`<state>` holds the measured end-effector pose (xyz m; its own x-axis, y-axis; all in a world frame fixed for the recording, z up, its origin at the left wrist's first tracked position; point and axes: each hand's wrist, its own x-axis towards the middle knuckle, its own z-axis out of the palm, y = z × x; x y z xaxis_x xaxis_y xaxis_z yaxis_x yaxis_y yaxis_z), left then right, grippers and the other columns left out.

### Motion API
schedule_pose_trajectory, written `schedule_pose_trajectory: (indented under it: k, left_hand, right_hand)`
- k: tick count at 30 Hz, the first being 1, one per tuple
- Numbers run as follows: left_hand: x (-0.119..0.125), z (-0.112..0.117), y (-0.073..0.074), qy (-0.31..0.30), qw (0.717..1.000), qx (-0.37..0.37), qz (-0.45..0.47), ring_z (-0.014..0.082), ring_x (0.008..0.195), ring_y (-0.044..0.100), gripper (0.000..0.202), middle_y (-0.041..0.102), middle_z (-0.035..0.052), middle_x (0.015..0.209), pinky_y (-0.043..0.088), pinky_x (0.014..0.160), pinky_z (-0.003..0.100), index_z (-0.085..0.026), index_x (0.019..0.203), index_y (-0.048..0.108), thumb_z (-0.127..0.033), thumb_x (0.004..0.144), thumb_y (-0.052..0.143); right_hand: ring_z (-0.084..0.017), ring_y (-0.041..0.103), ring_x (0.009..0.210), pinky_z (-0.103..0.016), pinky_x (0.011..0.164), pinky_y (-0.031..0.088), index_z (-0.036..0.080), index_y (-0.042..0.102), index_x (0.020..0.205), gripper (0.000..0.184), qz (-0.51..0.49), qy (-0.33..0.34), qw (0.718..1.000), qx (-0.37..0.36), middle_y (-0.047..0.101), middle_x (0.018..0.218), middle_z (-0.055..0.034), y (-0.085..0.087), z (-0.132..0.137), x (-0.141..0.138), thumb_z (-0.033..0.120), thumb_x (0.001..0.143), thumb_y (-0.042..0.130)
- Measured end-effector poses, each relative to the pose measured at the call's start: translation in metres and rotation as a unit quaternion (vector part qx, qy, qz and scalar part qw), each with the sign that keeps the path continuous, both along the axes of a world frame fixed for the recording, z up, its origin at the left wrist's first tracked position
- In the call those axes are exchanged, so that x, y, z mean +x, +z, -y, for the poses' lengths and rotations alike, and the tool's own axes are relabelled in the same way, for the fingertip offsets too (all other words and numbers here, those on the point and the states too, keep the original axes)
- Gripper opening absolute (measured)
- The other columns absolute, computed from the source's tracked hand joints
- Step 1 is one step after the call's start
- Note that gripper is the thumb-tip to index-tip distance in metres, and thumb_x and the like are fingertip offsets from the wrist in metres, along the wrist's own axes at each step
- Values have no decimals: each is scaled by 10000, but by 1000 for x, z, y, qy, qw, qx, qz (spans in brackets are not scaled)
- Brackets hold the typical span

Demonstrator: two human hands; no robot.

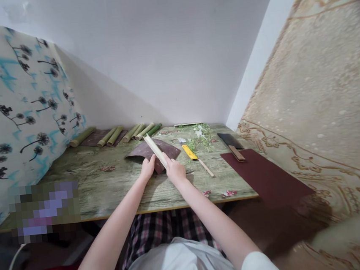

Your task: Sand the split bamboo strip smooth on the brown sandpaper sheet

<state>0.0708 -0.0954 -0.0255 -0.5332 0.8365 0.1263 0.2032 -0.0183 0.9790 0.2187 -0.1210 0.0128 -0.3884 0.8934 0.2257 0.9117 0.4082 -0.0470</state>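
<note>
Plain white walls close in behind a wood-grain counter, with dandelion-print wallpaper to the left and a gold patterned wall covering to the right. A pixelated patch hides the counter's near left corner and whatever lies there.

Near the middle of the counter, a pale bamboo strip tilts up and away from the person. Its lower end disappears into the right hand, whose fingers are closed around it. The strip rests against a curled sheet of brown sandpaper. The left hand touches that sheet, but its fingers are partly hidden by the curl, so how far they close cannot be told.

Just right of the hands lies a yellow utility knife, with a thin wooden stick beside it. Green leafy sprigs lie farther back. A row of cut bamboo tubes lines the far edge, some on a dark sheet whose outline is hard to make out. At the right, a dark red abrasive sheet overhangs the counter's edge, and a dark-bladed cleaver rests with its wooden handle on that sheet.
</note>
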Motion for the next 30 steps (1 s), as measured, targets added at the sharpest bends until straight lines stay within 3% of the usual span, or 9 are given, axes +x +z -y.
schedule_pose_trajectory:
  k: [6,9,13,19,25,30]
  left_hand:
    - [-6,-5,-1,40,998,22,49,219,764,577,384,628,99,762,439,652,299,-109,746,579,-481,680,508]
    - [-5,-5,-2,-10,997,57,49,212,788,576,380,633,96,806,433,685,297,-112,792,591,-468,688,504]
    - [-2,-3,-2,-44,998,47,-6,211,716,571,390,617,78,699,428,644,300,-120,684,582,-501,677,500]
    - [-3,0,2,62,998,21,2,216,723,559,365,599,67,665,424,642,302,-138,654,550,-498,677,496]
    - [0,4,6,-9,999,24,-20,213,695,562,364,604,74,650,423,609,290,-135,623,557,-493,670,510]
    - [2,6,7,2,997,18,-80,194,593,539,424,569,60,566,392,531,275,-147,568,536,-536,704,438]
  right_hand:
    - [-175,559,736,-267,644,394,310,-104,1330,607,-7,27,1000,10,553,912,-54,-3,4,0,216,861,270]
    - [-173,561,716,-261,621,393,323,-97,1328,619,-13,23,1000,12,545,917,-50,-6,1,0,214,853,284]
    - [-175,563,694,-263,599,394,348,-65,1329,576,-23,-5,1000,15,545,894,-44,-7,-4,0,230,866,256]
    - [-177,561,741,-260,628,394,326,-80,1332,600,-22,31,999,6,561,925,-45,-6,-2,1,229,859,277]
    - [-164,565,778,-251,652,397,313,-63,1337,561,-24,6,999,-29,563,1001,-53,-2,-3,4,253,876,251]
    - [-155,568,776,-236,645,401,306,-39,1343,525,-35,14,999,-17,579,980,-45,-1,-1,4,259,887,218]
